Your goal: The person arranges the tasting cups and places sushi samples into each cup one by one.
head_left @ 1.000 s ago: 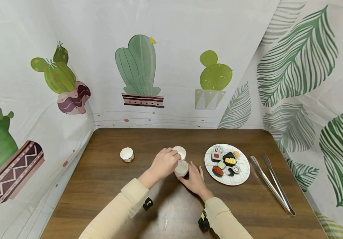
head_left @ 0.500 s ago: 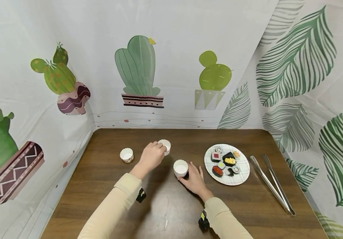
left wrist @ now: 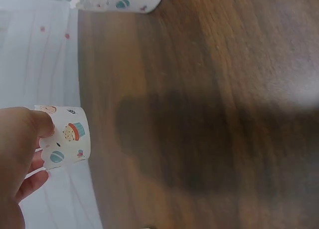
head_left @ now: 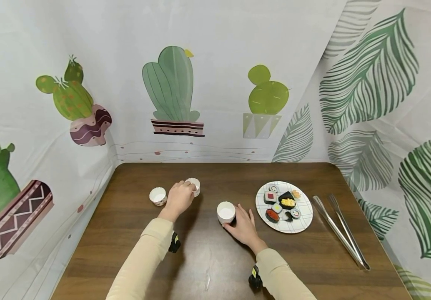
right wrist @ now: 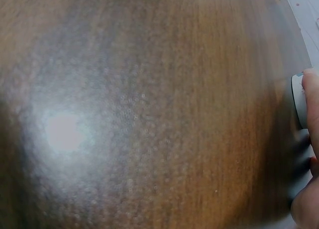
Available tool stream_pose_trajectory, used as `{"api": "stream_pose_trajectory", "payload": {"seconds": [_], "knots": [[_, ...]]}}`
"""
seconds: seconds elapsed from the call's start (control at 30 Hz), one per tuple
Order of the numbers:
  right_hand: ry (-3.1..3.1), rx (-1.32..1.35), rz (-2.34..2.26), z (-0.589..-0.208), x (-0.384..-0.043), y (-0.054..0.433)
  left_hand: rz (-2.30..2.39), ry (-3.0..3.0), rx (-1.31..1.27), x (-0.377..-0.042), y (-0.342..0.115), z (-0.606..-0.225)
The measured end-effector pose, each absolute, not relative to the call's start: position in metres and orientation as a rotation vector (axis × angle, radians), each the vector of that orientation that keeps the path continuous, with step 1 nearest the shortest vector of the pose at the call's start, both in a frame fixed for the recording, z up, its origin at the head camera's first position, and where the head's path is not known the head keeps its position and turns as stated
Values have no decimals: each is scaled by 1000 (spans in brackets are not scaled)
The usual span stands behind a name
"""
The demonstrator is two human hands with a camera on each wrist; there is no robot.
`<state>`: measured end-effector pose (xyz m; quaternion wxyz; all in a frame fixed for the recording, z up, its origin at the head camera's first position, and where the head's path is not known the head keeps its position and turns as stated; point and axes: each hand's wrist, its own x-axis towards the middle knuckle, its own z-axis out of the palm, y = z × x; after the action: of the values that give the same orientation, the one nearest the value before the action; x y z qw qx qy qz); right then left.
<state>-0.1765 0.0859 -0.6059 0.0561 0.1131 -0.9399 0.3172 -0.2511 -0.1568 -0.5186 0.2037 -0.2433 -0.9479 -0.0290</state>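
My left hand (head_left: 179, 201) pinches a white scalloped paper baking cup (head_left: 196, 188) by its rim, near the back middle-left of the table. In the left wrist view this cup (left wrist: 70, 138) shows printed cupcakes, with the thumb on its side. My right hand (head_left: 243, 227) grips another white baking cup (head_left: 226, 211), thumb at its near side and fingers at its right. That cup looks hollow, its opening facing up. A third baking cup (head_left: 158, 196) stands to the left of my left hand. The right wrist view catches only the edge of my right hand (right wrist: 310, 119) and cup.
On the right, a round plate (head_left: 305, 221) with a grid pattern bears several sushi pieces. Metal tongs (head_left: 341, 233) lie beyond it, near the table's right edge. Patterned cloth (head_left: 215, 83) hangs behind the brown wooden table (head_left: 208, 258).
My left hand has lifted a cup away from the one in my right hand and carried it left, towards the third cup. The right hand has stayed put.
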Motion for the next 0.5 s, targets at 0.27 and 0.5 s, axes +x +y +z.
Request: {"api": "stream_pose_trajectory", "payload": {"seconds": [0.27, 0.5], "knots": [[-2858, 335, 963, -605, -177, 86, -70, -2685, -634, -251, -165, -529], [-2849, 345, 967, -605, -176, 86, -66, -2717, -601, -249, -168, -537]]}}
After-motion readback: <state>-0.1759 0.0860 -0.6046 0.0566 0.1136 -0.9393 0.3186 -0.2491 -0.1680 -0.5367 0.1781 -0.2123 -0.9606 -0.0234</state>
